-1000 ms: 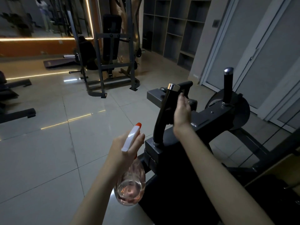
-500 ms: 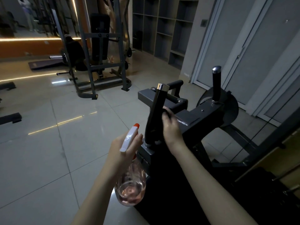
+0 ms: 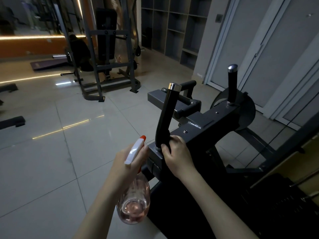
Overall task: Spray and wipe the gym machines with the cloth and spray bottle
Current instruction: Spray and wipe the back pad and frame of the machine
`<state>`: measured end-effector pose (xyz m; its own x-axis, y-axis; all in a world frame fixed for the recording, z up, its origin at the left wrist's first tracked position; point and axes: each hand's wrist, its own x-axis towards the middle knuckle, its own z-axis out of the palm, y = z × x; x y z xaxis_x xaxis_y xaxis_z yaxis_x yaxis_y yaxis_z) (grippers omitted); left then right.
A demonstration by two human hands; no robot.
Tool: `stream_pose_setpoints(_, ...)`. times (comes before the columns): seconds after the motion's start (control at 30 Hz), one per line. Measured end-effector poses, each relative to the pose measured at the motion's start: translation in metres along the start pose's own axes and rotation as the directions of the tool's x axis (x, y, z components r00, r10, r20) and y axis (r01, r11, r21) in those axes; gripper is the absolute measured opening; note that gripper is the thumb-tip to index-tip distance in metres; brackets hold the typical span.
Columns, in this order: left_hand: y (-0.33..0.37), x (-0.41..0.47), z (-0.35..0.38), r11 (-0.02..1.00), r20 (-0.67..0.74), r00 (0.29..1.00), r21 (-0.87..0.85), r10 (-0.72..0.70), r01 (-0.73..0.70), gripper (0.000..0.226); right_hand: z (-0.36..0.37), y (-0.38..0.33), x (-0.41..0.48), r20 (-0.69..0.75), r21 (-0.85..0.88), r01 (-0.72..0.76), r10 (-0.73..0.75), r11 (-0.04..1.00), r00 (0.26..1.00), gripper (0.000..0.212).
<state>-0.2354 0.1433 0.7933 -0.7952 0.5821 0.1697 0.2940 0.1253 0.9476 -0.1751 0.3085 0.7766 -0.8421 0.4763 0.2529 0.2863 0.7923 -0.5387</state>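
Shows a dim gym from a head-worn view, with two bare forearms entering from the bottom edge.

Lower centre: shows the left hand (image 3: 128,163) wrapped round the neck of the spray bottle (image 3: 133,200), fingers curled beneath the white trigger head, orange nozzle tip aimed up toward mid-frame. Shows the clear, rounded bottle body hanging below the hand, with pinkish liquid pooled in its lower part.

Just right of the bottle: shows the right hand (image 3: 176,152) gripping the base of the near handle (image 3: 166,114), thumb on the post's left side, fingers curled over its right side, close to the joint with the frame. Presents this handle as a black, slightly bent post rising toward centre frame, capped in chrome.

Centre right: shows the gym machine (image 3: 215,121), a dark grey beam running from the hands up and to the right. Carries the far handle (image 3: 231,83), upright, black and chrome-capped, in front of a dark round disc.

Upper centre-left: shows a second machine (image 3: 105,57), a grey steel frame with a tall black back pad, well apart from the hands on the glossy tiled floor (image 3: 43,161).

Top centre: shows an open shelving unit (image 3: 174,26). Upper right: shows a pale door (image 3: 267,49).
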Motion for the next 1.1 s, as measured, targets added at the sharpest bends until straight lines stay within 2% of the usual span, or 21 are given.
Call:
stream_pose_setpoints(0.07,-0.002,-0.003,0.000,1.000,-0.005,1.000,0.030,0.002,-0.002,0.068,0.002,0.004,-0.004,-0.030,-0.079,0.044,-0.046,0.996,0.998,0.043)
stream_pose_setpoints(0.13,-0.004,-0.007,-0.002,0.999,-0.005,1.000,0.040,-0.008,0.008,0.067,0.003,0.008,-0.017,-0.096,-0.162,0.122,-0.139,0.979,0.986,0.034)
stream_pose_setpoints(0.2,-0.004,-0.009,-0.004,0.999,-0.010,1.000,0.035,-0.023,0.023,0.064,0.007,0.012,-0.029,-0.102,-0.220,0.192,-0.219,0.956,0.970,0.029)
stream_pose_setpoints(0.27,-0.003,-0.010,-0.005,0.999,-0.004,1.000,0.034,-0.026,0.026,0.063,0.007,0.017,-0.025,-0.101,-0.137,0.192,-0.207,0.972,0.973,0.030)
stream_pose_setpoints(0.33,-0.001,-0.010,-0.004,0.999,0.005,1.000,0.035,-0.028,0.028,0.067,0.000,0.014,-0.009,-0.118,0.053,0.069,-0.063,0.996,0.991,0.029)
stream_pose_setpoints(0.4,-0.001,-0.012,-0.002,0.999,0.022,0.999,0.045,-0.024,0.023,0.067,-0.003,0.008,0.003,-0.108,0.133,-0.008,0.023,0.991,0.994,0.023)
stream_pose_setpoints(0.53,-0.005,-0.018,0.007,0.995,0.090,0.996,0.100,-0.009,-0.001,0.059,0.009,0.011,-0.024,-0.191,0.038,0.128,-0.119,0.991,0.974,0.032)
stream_pose_setpoints(0.63,-0.011,-0.023,0.011,0.996,0.126,0.992,0.089,-0.014,0.003,0.064,0.007,0.023,-0.035,-0.212,-0.008,0.188,-0.185,0.982,0.960,0.027)
stream_pose_setpoints(0.7,-0.013,-0.027,0.010,0.997,0.150,0.989,0.077,-0.013,0.002,0.064,-0.001,0.024,-0.026,-0.251,0.029,0.124,-0.113,0.992,0.961,0.025)
stream_pose_setpoints(0.77,-0.012,-0.030,0.008,0.997,0.173,0.985,0.076,-0.019,0.005,0.060,-0.009,0.021,-0.011,-0.339,0.206,-0.005,0.076,0.979,0.938,0.023)
stream_pose_setpoints(0.8,-0.012,-0.031,0.007,0.997,0.184,0.983,0.076,-0.016,0.002,0.058,-0.012,0.016,-0.003,-0.343,0.308,-0.054,0.164,0.950,0.925,0.026)
stream_pose_setpoints(0.83,-0.012,-0.031,0.006,0.997,0.195,0.981,0.072,-0.006,-0.008,0.057,-0.011,0.011,0.004,-0.287,0.373,-0.090,0.207,0.923,0.935,0.032)
stream_pose_setpoints(0.93,-0.013,-0.031,0.005,0.997,0.202,0.979,0.076,-0.006,-0.009,0.051,0.003,0.004,0.006,-0.148,0.161,-0.034,0.058,0.986,0.987,0.045)
stream_pose_setpoints(1.0,-0.014,-0.030,0.004,0.998,0.207,0.978,0.062,-0.007,-0.006,0.049,0.002,0.006,0.003,-0.113,0.136,-0.054,0.070,0.989,0.991,0.039)
stream_pose_setpoints(1.1,-0.020,-0.028,0.003,0.999,0.237,0.971,0.037,0.016,-0.025,0.058,0.000,0.016,-0.003,-0.139,0.099,-0.052,0.065,0.994,0.988,0.025)
